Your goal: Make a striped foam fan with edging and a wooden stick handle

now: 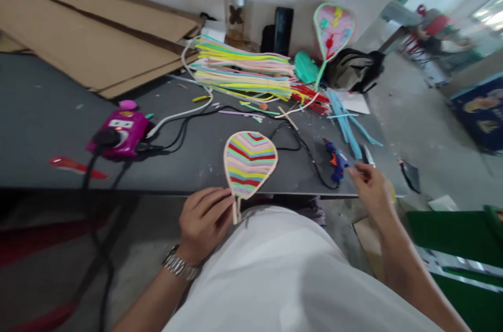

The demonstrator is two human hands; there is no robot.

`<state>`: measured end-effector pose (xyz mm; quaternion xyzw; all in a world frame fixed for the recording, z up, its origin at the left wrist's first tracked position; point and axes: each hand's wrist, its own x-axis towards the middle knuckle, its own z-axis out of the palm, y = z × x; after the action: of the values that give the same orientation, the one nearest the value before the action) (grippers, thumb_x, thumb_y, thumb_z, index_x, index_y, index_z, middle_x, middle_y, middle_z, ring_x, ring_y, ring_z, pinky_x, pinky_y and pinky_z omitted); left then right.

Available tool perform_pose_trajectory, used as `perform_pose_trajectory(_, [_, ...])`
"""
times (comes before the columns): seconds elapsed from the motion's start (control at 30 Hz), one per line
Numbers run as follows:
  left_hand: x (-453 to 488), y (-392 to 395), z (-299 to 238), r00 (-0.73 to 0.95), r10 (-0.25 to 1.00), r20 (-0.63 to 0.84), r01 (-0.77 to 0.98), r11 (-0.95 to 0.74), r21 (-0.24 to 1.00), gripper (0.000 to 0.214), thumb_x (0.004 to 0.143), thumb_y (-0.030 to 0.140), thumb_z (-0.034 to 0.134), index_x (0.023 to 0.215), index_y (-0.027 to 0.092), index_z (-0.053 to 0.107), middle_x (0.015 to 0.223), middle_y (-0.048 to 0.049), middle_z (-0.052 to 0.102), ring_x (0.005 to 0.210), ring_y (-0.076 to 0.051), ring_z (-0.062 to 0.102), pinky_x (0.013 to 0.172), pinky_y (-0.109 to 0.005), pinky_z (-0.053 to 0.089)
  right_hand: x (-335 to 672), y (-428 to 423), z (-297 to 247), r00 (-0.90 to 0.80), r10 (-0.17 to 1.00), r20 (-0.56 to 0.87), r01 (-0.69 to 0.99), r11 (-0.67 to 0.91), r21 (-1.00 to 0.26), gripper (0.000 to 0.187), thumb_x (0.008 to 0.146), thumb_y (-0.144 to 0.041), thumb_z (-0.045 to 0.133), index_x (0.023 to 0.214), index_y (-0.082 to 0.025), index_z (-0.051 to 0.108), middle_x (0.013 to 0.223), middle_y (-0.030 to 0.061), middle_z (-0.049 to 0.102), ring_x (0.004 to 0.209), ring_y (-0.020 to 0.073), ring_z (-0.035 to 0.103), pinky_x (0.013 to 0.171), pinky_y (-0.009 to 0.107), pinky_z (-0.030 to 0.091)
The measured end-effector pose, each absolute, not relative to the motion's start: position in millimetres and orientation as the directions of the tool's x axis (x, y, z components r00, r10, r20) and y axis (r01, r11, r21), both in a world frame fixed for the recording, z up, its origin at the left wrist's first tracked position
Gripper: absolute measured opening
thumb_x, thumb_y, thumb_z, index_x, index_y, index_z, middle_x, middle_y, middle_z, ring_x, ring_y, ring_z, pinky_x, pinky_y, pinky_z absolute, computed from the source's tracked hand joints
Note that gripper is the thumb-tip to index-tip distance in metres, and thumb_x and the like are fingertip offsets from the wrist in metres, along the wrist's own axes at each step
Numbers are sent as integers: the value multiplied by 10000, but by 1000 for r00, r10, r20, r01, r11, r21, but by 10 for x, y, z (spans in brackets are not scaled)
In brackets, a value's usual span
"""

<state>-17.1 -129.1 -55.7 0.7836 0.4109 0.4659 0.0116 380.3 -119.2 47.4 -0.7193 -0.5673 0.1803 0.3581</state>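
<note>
My left hand (206, 219) is closed on the short stem of a small paddle-shaped hand fan (251, 164), at the table's front edge. Wavy stripes of red, yellow, green, blue and lilac cover the fan's face, inside a pale cream rim. A blue glue gun (338, 162) with an orange trigger lies on the table, its nozzle pointing away and to the left. Just right of its back end is my right hand (371, 183), fingers loosely curled with a gap at the thumb; whether the fingertips touch the gun is unclear.
Bundles of coloured fuzzy sticks (243, 75) lie across the back, beside a finished pink fan (334, 31) standing upright. A purple power socket (123, 133) trails black cables on the left, near a red-handled tool (78, 167). Cardboard sheets (98, 33), a bottle (236, 7) and a phone (283, 31) are behind.
</note>
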Motion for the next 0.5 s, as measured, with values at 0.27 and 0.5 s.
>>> perform_pose_trajectory(0.27, [-127, -1307, -518, 184, 701, 689, 641, -617, 456, 184, 896, 155, 748, 1059, 235, 716, 1016, -64, 812, 978, -240, 730, 849, -408, 571, 2029, -1186, 417, -257, 959, -116, 654, 84, -752, 287, 963, -473, 653, 815, -244, 564, 689, -15, 652, 584, 142, 549, 562, 276, 391])
perform_pose_trajectory(0.5, [-120, -1294, -534, 190, 706, 682, 606, -631, 484, 138, 935, 244, 739, 1069, 217, 720, 1044, -87, 812, 998, -258, 727, 860, -425, 545, 1704, -1069, 140, -333, 855, -398, 524, -183, -832, 214, 824, -242, 727, 890, -245, 524, 595, -80, 603, 579, 141, 578, 590, 252, 389])
